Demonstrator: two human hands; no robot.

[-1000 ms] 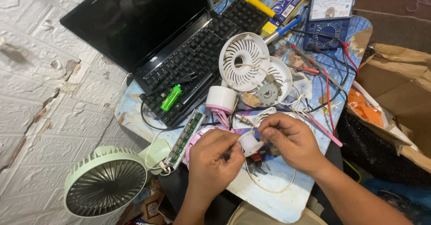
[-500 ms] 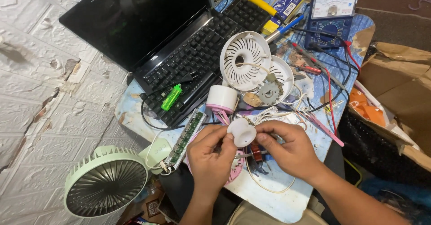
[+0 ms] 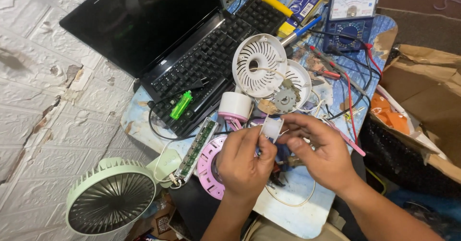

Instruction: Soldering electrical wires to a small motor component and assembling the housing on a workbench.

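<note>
I see my left hand [image 3: 245, 159] and my right hand [image 3: 319, 152] meeting low over the middle of the table [image 3: 293, 217], and between them sits a small white plastic part [image 3: 272, 127]. Both hands are clamped on it: the left thumb and forefinger pinch its near side, the right fingertips close around its far edge, so it hangs just above the tabletop rather than resting on it. I cannot tell what the underside of the part looks like, since my fingers cover it.

Under my left wrist lies a pink ring [image 3: 207, 166], partly hidden by the hand. Just beside it, to the left, a long green circuit board [image 3: 196, 148] runs slantwise toward the laptop [image 3: 192, 53], whose keyboard carries a bright green lighter [image 3: 181, 105]. Beyond my fingertips stands a white cap with a pink base [image 3: 235, 108], upright, and past that a white slotted fan cover [image 3: 259, 64] leans over a round white housing with a grey gear [image 3: 287, 97] in it. A multimeter [image 3: 353, 15] lies at the far edge with its red and black leads [image 3: 353, 82] trailing across the table toward my right hand. A pale green fan [image 3: 110, 200] sits well apart at lower left, off the table
</note>
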